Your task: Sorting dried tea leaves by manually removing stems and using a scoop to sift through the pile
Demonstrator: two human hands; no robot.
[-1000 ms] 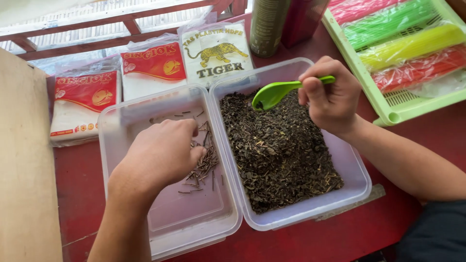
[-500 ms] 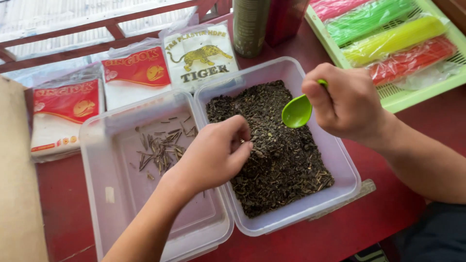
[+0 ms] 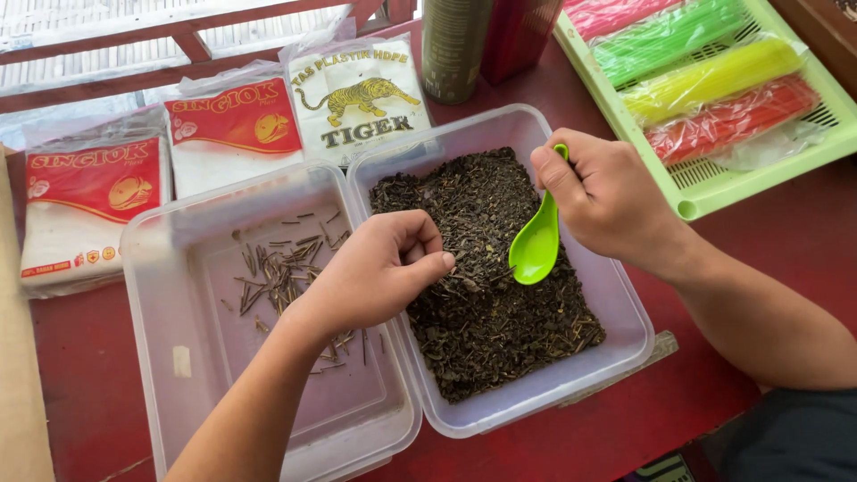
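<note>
3 flat packets [image 3: 230, 132] of plastic bags are laid side by side along the far edge of the red table [image 3: 786, 254]. A light-green tray [image 3: 710, 183] holding 4 bundles of coloured straws [image 3: 714, 76] is seen beside 2 upright cans [image 3: 486, 40].

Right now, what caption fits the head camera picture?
Left hand pinches dried leaves while right hand holds a green spoon.

A dark red desk [image 3: 768, 232] carries two clear plastic tubs side by side, the left tub [image 3: 170, 357] touching the right tub [image 3: 544, 393]. Behind them lie three flat packets [image 3: 223, 134]; a green tray [image 3: 705, 187] sits far right.
</note>
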